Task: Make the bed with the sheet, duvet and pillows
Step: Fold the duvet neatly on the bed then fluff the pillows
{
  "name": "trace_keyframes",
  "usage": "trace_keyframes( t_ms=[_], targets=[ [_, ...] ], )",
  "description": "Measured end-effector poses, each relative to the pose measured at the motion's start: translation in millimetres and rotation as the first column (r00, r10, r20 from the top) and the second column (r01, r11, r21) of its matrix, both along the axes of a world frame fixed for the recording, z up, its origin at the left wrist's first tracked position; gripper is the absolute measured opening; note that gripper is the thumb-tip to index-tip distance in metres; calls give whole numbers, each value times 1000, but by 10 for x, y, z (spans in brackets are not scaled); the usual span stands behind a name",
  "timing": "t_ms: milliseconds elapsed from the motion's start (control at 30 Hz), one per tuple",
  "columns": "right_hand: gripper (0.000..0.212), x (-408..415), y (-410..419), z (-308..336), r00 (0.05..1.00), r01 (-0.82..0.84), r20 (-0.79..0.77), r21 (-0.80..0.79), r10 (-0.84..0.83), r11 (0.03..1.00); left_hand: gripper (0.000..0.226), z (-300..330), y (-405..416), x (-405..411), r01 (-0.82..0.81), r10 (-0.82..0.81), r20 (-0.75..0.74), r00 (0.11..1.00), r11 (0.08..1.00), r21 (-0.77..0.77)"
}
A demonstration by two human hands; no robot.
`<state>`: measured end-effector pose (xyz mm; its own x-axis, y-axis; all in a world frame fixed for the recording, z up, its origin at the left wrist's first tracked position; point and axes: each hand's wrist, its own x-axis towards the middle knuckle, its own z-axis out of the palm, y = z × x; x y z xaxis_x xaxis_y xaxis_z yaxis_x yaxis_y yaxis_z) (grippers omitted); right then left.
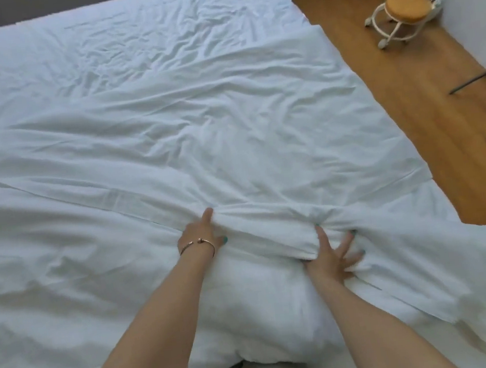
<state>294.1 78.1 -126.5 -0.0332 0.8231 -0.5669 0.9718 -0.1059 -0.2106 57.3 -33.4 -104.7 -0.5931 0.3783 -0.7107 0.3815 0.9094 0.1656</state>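
Hands on the bedding, and from the head view we look down over a wide white bed. We see the sheet (138, 60) stretched, creased, across the far end of the mattress, and the duvet (216, 144) lying over the middle and near part, its right side spilling past the bed's right edge toward the wooden floor (390, 84). Our left hand (200, 236), bracelet (197, 244) at the wrist, curls into a bunched fold near the bed's near edge, forefinger pointing along the cloth. Our right hand (332, 257) has its thumb hooked over the same thick roll while the other fingers fan out flat, pressing the cover down beside it. A puffed-up hump sits between our forearms; whether that is a pillow or gathered filling, we cannot tell. This duvet looks soft, light and floppy, so we judge it will sag wherever it is unsupported; best taken at the folded hem or corners, hands well apart. A round stool (403, 8) stands off the far right corner.
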Motion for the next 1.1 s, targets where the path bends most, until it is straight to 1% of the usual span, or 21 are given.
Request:
trace_keyframes(
  t_ms=[33,67,133,200,233,300,367,400,433,467,500,533,567,600,667,700,767,833,867,1000,1100],
  targets=[
    [55,55,147,-19,995,-20,-98,49,25,999,59,-14,36,29,-30,31,-47,998,999,19],
    [45,59,340,11,983,-50,-171,106,67,993,49,-20,76,49,-61,67,-95,993,996,60],
    [39,-117,804,243,945,-167,-242,221,220,961,43,76,171,23,-107,138,-174,975,979,175],
    [42,-507,1308,636,867,-287,-286,381,407,879,41,313,323,-79,-169,240,-191,952,929,329],
    [43,-754,1541,867,823,-327,-292,460,488,826,39,470,409,-155,-212,310,-172,935,879,427],
    [37,-1253,1905,1311,779,-362,-261,556,570,748,36,814,569,-352,-284,455,-151,878,747,601],
    [38,-1716,2117,1634,745,-388,-211,635,633,668,33,1021,689,-629,-330,550,-120,827,646,688],
    [40,-1909,2149,1704,734,-426,-164,643,659,636,33,1032,726,-759,-357,552,-59,832,614,704],
    [41,-2072,2129,1699,739,-479,-97,620,667,621,39,992,735,-870,-386,511,31,859,606,696],
    [48,-2203,2054,1631,765,-525,-17,562,644,639,53,937,715,-952,-395,433,114,894,642,658],
    [64,-2286,1921,1514,807,-529,31,484,590,697,67,860,664,-1000,-359,343,146,928,712,604],
    [79,-2331,1737,1359,847,-502,48,403,530,765,75,757,585,-1025,-283,254,130,958,791,542],
    [87,-2353,1522,1148,862,-491,46,328,505,807,78,633,468,-1028,-194,176,81,981,859,475],
    [89,-2352,1274,911,846,-523,35,252,533,814,80,505,319,-1014,-110,115,13,993,909,403],
    [79,-2343,746,463,749,-658,10,126,663,742,87,237,-20,-1007,-3,43,-156,987,968,251],
    [71,-2359,503,274,687,-723,0,104,727,683,91,93,-175,-1026,25,24,-248,969,981,194],
    [60,-2453,149,0,561,-820,45,166,827,547,92,-177,-353,-1132,68,2,-384,923,984,167],
    [61,-2643,74,-146,456,-877,112,225,883,425,96,-368,-344,-1273,99,-26,-396,918,981,165],
    [66,-2751,124,-195,444,-887,126,203,887,415,101,-440,-301,-1339,104,-41,-381,924,984,145],
    [98,-3067,519,-321,495,-865,141,-12,857,501,122,-700,-155,-1498,64,-40,-368,929,996,54],
    [107,-3123,654,-432,491,-864,122,-56,863,500,126,-786,-91,-1537,48,-31,-378,925,998,36]
  ],
)
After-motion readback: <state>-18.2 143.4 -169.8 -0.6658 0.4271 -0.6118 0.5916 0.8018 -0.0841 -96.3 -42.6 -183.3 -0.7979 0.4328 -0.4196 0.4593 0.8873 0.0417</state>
